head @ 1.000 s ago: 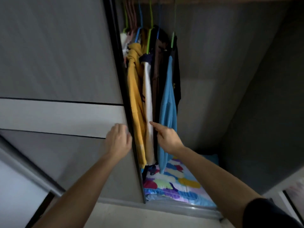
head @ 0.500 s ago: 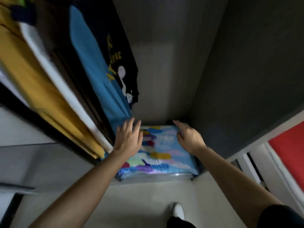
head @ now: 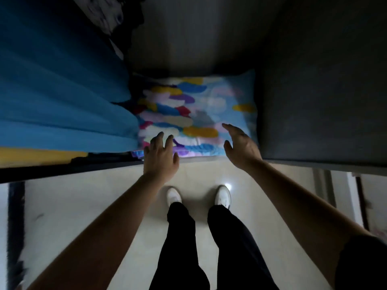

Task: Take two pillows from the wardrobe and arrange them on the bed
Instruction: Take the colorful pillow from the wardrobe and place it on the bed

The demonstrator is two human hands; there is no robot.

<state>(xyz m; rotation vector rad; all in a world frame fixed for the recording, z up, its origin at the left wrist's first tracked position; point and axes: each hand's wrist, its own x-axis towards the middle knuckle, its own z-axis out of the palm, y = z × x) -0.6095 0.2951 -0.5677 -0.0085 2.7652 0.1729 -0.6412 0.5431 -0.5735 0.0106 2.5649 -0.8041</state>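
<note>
Patterned pillow [head: 201, 114] lies flat on the wardrobe [head: 314, 101] floor, beside hanging blue garment [head: 62, 91]. Left hand [head: 160, 158] and right hand [head: 240, 145] both spread, empty, over its front edge; contact unclear, probably hovering.

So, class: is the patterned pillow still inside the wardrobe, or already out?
Inside: the pillow lies flat on the wardrobe floor, both hands open above it.

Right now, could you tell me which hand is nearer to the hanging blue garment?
Left. The left hand reaches over the colourful patterned pillow's front-left corner, right beside the hanging blue garment; the right hand hovers over the pillow's right side, farther away.
</note>
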